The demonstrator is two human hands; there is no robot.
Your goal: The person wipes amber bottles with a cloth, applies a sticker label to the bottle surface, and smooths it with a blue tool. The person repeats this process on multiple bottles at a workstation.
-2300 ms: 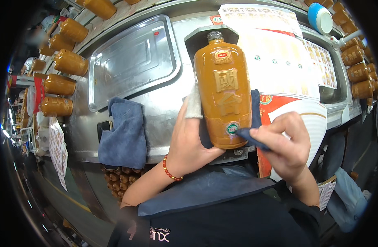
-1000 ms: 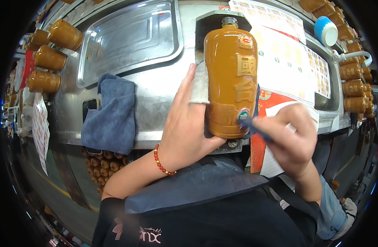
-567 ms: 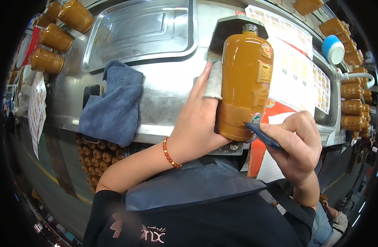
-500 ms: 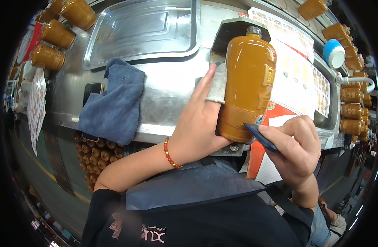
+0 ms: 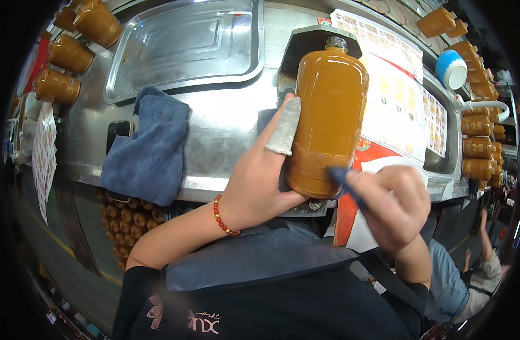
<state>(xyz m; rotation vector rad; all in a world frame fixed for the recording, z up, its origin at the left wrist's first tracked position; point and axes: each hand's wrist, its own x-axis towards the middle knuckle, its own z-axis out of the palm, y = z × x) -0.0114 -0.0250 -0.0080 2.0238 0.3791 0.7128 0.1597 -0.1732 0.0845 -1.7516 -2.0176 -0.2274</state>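
Observation:
A glossy amber-brown bottle (image 5: 330,113) with a clear threaded glass neck stands tilted in front of me, its upper end against a dark angled metal rest (image 5: 296,45). My left hand (image 5: 260,175) grips its left side, thumb at the base. One finger wears a grey fabric finger sleeve (image 5: 285,127). The closed fingers of my right hand (image 5: 393,204) pinch a dark blue, pointed, cloth-like piece (image 5: 350,186). Its tip touches the lower front of the bottle, by a rough raised band. Motion blurs the right hand slightly. The bottle's far side is hidden.
A blue cloth (image 5: 149,147) partly covers a phone (image 5: 118,133) on the steel bench. Behind lies a metal tray (image 5: 183,51). Printed sheets (image 5: 393,96) lie to the right. More brown bottles stand left (image 5: 59,86) and right (image 5: 478,147). Another person (image 5: 452,277) is at the lower right.
The bottle has turned in my left hand, so the raised lettering on its right side has gone from sight. My right hand has shifted slightly, the blue piece still at the lower front.

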